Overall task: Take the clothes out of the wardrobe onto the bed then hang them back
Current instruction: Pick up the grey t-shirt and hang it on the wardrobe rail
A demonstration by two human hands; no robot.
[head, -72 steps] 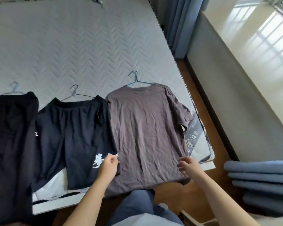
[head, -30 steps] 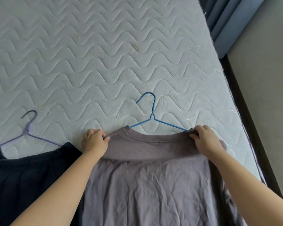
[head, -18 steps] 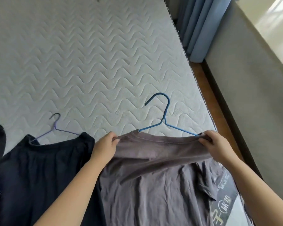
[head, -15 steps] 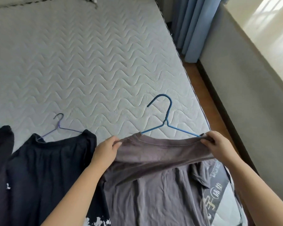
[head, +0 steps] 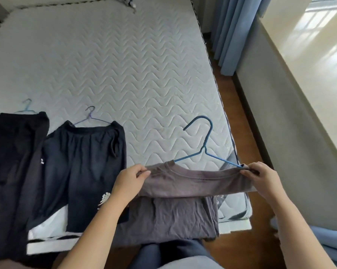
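While left hand [head: 128,181] and right hand [head: 264,179] grip one shirt [head: 193,182], two garments [head: 82,162] [head: 16,152] lie beside.

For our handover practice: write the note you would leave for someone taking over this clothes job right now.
Left hand grips the grey T-shirt at one shoulder; right hand grips the other, beside an arm of the blue hanger.
Shirt top is lifted, hem on the bed.
Dark shorts and a black garment lie beside it, on hangers.
Done: clothes laid out.
Left: hang everything back; wardrobe not in view.
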